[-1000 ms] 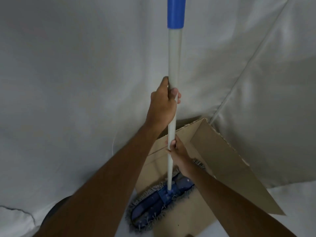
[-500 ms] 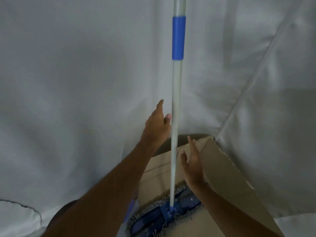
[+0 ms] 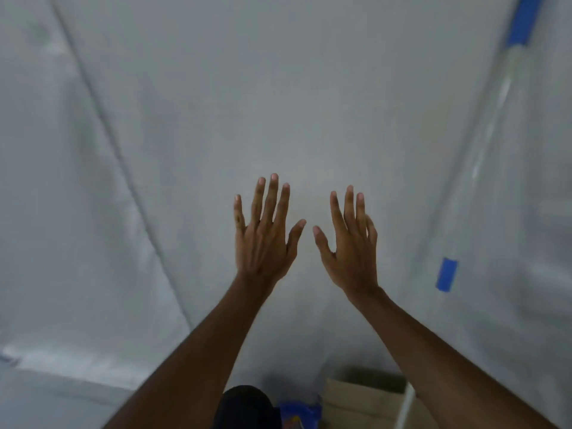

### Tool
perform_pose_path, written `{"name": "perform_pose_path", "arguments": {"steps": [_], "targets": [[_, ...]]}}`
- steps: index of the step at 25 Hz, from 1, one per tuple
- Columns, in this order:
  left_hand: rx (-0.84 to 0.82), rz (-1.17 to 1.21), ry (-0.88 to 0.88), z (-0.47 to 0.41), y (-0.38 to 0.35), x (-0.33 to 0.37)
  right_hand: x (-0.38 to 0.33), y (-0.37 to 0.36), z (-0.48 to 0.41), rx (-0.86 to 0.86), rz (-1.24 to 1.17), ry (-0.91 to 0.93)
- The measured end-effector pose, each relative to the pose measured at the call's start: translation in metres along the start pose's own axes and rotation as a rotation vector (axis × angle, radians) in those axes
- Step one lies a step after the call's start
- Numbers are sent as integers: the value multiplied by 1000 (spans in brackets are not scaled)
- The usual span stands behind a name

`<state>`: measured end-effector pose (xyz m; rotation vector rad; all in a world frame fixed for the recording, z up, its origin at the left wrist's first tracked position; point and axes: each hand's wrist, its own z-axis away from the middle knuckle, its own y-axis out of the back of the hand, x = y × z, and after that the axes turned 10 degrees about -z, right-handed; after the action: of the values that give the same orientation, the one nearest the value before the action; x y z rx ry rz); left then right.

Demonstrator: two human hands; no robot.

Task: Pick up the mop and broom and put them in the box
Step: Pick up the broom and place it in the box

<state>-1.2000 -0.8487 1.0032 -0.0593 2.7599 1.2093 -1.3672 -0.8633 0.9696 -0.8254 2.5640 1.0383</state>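
Note:
My left hand (image 3: pixel 264 243) and my right hand (image 3: pixel 351 246) are raised side by side before a white sheet, fingers spread, holding nothing. The mop's handle (image 3: pixel 495 103) leans free at the right, blurred, with a blue grip (image 3: pixel 523 23) near the top and a blue band (image 3: pixel 446 274) lower down. Its lower shaft (image 3: pixel 406 407) runs down into the brown cardboard box (image 3: pixel 362 394) at the bottom edge. The mop head is out of sight. I cannot make out a broom.
A white sheet (image 3: pixel 154 150) with folds covers the wall and floor. At the bottom middle sits a dark rounded shape (image 3: pixel 244 407), and beside it a small blue object (image 3: pixel 298 410) left of the box; I cannot tell what they are.
Both hands have let go of the mop handle and opened wide. The view has swung up and left, so the handle and box now sit at the right and bottom edge.

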Motion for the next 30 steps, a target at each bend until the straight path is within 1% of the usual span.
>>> {"name": "perform_pose_path", "arguments": {"steps": [4,7,9,11,13,15,19,21,23,27,30], "targets": [[64,-164,203,35,90,-166,-174,-22,-30,-5,-144,156],[68,-317,389,113,159,-301,-328,-59,0,-92,-290,334],[42,-390,490,180,202,-377,-426,-86,36,-146,-396,385],[-5,-485,611,265,242,-446,-529,-108,92,-238,-508,466],[-52,-538,725,339,270,-497,-601,-127,144,-323,-581,544],[-102,-616,846,419,296,-541,-673,-144,208,-437,-650,665],[-221,-705,1023,526,326,-602,-770,-179,307,-617,-724,764],[-285,-735,1082,569,329,-638,-814,-206,348,-717,-744,813],[-351,-735,1146,609,325,-678,-855,-238,381,-776,-760,858],[-494,-666,1292,678,305,-766,-933,-332,434,-939,-768,940],[-584,-629,1357,724,291,-837,-994,-404,468,-1052,-725,962]]}}
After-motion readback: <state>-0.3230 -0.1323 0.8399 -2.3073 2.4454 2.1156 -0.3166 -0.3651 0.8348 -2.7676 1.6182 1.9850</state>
